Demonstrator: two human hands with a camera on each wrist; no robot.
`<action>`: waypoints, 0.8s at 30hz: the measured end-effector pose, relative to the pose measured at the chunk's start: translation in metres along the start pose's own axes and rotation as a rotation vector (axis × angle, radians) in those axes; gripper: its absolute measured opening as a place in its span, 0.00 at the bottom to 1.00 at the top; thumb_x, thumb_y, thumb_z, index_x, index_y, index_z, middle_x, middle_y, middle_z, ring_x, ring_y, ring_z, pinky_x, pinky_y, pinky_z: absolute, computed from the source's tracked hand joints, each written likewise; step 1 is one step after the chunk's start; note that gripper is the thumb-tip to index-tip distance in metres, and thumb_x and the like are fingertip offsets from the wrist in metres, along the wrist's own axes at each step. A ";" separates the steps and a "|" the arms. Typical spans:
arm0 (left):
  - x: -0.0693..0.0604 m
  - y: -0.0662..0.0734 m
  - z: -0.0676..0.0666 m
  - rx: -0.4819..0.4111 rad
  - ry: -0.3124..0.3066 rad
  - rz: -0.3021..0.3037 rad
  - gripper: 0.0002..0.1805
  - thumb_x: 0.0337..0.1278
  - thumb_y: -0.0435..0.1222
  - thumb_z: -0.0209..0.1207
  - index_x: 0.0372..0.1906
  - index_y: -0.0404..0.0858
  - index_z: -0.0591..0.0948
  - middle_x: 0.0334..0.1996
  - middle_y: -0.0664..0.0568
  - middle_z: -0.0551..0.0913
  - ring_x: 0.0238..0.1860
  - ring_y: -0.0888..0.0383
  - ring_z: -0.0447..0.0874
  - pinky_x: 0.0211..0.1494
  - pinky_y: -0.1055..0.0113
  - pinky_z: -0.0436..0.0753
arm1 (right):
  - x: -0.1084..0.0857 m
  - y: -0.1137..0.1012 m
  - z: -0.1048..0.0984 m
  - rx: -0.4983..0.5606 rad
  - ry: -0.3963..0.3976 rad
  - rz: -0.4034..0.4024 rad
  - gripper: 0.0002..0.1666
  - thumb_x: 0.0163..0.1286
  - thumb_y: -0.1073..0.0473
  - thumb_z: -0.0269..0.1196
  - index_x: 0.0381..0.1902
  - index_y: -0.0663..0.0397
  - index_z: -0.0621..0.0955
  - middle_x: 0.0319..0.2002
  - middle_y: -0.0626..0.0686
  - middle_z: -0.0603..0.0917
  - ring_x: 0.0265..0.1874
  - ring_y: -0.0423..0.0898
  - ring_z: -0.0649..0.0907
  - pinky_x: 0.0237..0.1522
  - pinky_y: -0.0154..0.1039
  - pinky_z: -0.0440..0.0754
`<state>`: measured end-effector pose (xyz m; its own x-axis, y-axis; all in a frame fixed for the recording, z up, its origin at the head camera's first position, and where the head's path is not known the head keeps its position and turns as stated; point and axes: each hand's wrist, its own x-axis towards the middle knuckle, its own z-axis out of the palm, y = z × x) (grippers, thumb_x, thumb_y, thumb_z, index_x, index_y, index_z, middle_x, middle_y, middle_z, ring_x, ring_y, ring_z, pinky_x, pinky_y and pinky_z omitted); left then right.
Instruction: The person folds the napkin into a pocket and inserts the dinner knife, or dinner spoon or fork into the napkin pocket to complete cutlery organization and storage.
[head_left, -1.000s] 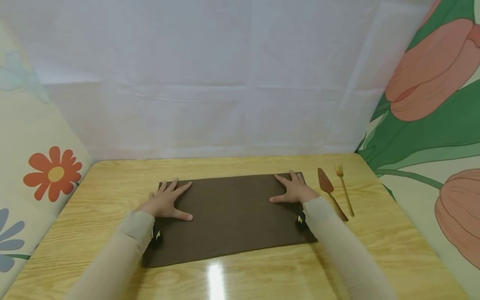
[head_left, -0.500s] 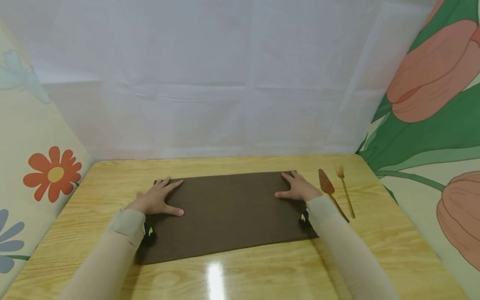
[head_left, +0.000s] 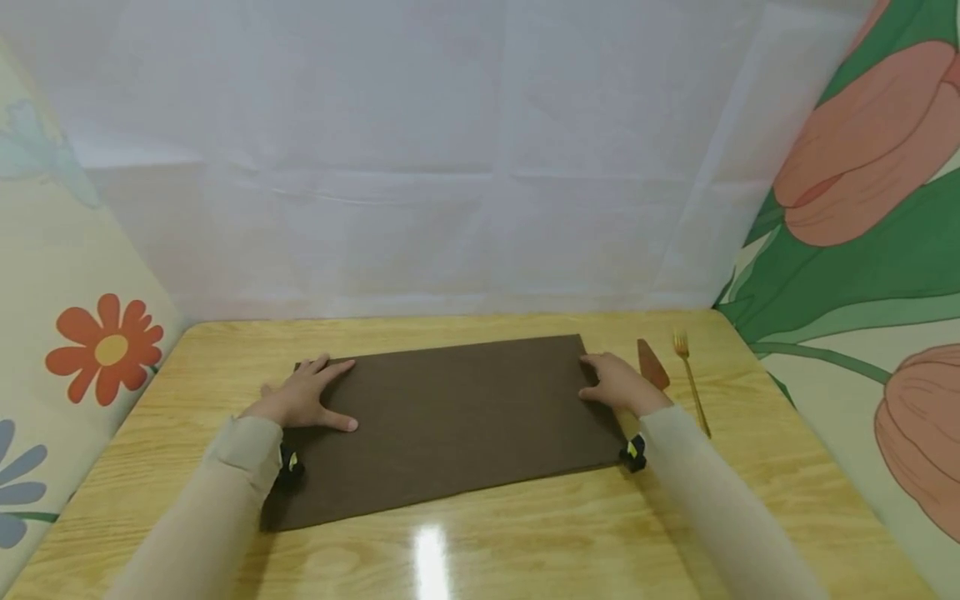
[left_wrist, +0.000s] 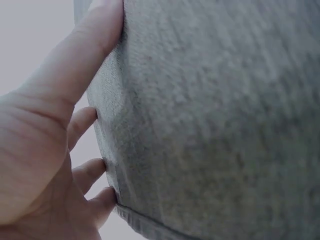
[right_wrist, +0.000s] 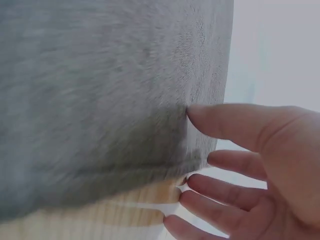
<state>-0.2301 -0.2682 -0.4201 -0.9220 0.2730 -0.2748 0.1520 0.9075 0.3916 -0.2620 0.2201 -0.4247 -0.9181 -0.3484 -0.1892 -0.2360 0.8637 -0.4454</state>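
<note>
A dark brown rectangular cloth (head_left: 457,417) lies flat on the table, its right end tilted a little toward the back. On its left end rests my left hand (head_left: 300,400), thumb and fingers spread; the left wrist view has the thumb (left_wrist: 80,55) on the fabric and other fingertips along its edge. At the right edge is my right hand (head_left: 618,383), thumb and fingers apart. In the right wrist view its thumb (right_wrist: 225,120) touches the cloth near the border, with the other fingers beside the edge.
Right of the cloth lie a cake server (head_left: 652,365), its handle hidden behind the right arm, and a gold fork (head_left: 693,383). Behind the wooden table (head_left: 525,542) hangs a white sheet (head_left: 420,167). Flower-patterned panels stand at both sides.
The cloth has shifted left, its right end swinging slightly back. My left hand moved left with it, while my right hand slid right to the cloth's edge, its sleeve covering the server's handle.
</note>
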 end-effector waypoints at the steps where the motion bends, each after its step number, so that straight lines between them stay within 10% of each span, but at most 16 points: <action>1: 0.000 -0.001 -0.001 -0.013 0.005 -0.003 0.63 0.43 0.60 0.75 0.79 0.36 0.56 0.76 0.24 0.43 0.73 0.19 0.39 0.53 0.10 0.42 | -0.003 0.001 0.000 0.018 0.010 -0.004 0.38 0.71 0.62 0.66 0.71 0.75 0.65 0.66 0.73 0.72 0.65 0.68 0.73 0.65 0.59 0.73; 12: 0.004 0.015 -0.010 -0.027 0.086 -0.064 0.53 0.50 0.46 0.76 0.77 0.35 0.61 0.75 0.25 0.48 0.73 0.21 0.44 0.56 0.11 0.40 | -0.038 0.001 -0.006 0.187 0.008 0.112 0.30 0.69 0.64 0.66 0.62 0.79 0.72 0.47 0.71 0.84 0.42 0.59 0.86 0.42 0.50 0.87; 24: 0.030 0.083 0.008 0.116 0.169 0.039 0.33 0.67 0.38 0.64 0.74 0.35 0.68 0.74 0.31 0.62 0.73 0.29 0.59 0.67 0.21 0.51 | -0.067 -0.005 -0.003 0.231 -0.056 0.250 0.13 0.67 0.60 0.69 0.25 0.60 0.81 0.22 0.53 0.81 0.22 0.46 0.80 0.26 0.41 0.82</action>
<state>-0.2426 -0.1820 -0.4024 -0.9597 0.2602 -0.1065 0.2198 0.9306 0.2928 -0.2006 0.2403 -0.4074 -0.9178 -0.1613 -0.3627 0.0787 0.8217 -0.5645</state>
